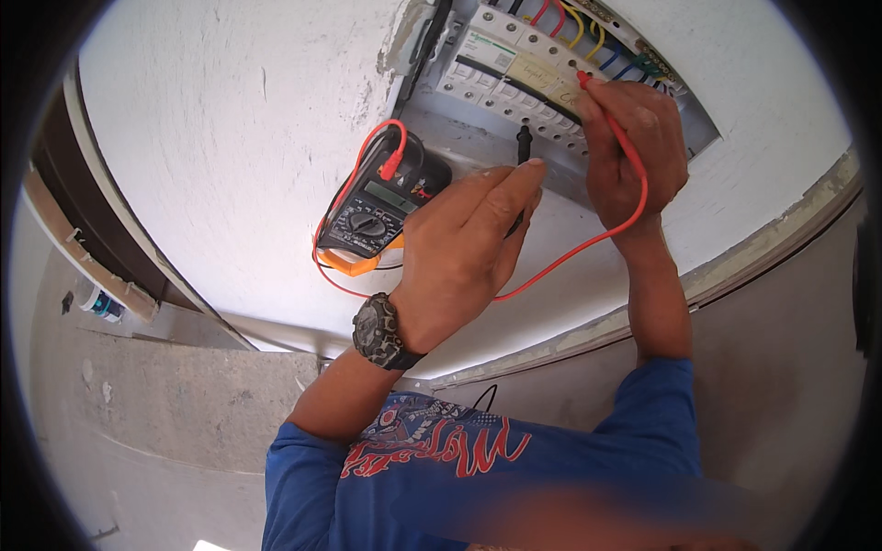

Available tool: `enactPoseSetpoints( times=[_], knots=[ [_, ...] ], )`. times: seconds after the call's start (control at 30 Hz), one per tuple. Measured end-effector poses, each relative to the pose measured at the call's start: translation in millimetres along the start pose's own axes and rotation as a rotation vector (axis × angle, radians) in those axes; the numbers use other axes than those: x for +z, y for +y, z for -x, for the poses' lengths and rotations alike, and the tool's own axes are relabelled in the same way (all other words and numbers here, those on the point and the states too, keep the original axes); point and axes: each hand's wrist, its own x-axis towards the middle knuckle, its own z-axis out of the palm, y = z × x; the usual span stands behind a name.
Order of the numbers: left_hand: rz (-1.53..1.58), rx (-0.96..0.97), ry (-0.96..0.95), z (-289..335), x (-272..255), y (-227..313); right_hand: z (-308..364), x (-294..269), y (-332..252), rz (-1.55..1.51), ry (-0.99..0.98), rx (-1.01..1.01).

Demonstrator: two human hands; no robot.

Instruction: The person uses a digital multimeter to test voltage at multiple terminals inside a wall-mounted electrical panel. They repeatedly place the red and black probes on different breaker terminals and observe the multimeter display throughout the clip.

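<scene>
My left hand (469, 243) is closed round a black test probe (525, 147). Its tip points up at the lower terminal row of the circuit breakers (514, 78); whether it touches metal is too small to tell. My right hand (638, 142) pinches a red test probe (583, 80) at the upper terminals, toward the right end of the row. From it a red lead (588, 241) loops down behind my left hand. A black and orange multimeter (367, 220) leans just left of my left hand, with a red plug in its top.
The breakers sit in a recessed electrical panel (432, 119) in a white wall (230, 138). Red, yellow, blue and green wires (588, 32) run above them. At the far left is a dark frame (119, 211) with a small container (101, 303) beside it.
</scene>
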Motion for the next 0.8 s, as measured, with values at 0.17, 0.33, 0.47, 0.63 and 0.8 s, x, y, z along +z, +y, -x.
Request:
enactPoseSetpoints(
  times=[0.17,0.33,0.47,0.63,0.8],
  knots=[
    [0.002,-0.039,0.025,5,4,1,1,-4,-1,-0.037,-0.074,0.128],
    [-0.009,-0.046,0.014,8,6,1,7,0,1,-0.067,-0.038,0.133],
    [-0.034,-0.031,0.017,7,9,2,8,-1,3,-0.096,-0.037,0.151],
    [-0.055,-0.018,0.010,7,11,3,8,-4,3,-0.138,-0.044,0.164],
    [-0.077,-0.001,0.009,6,11,3,10,-6,2,-0.083,-0.085,0.184]
  ],
)
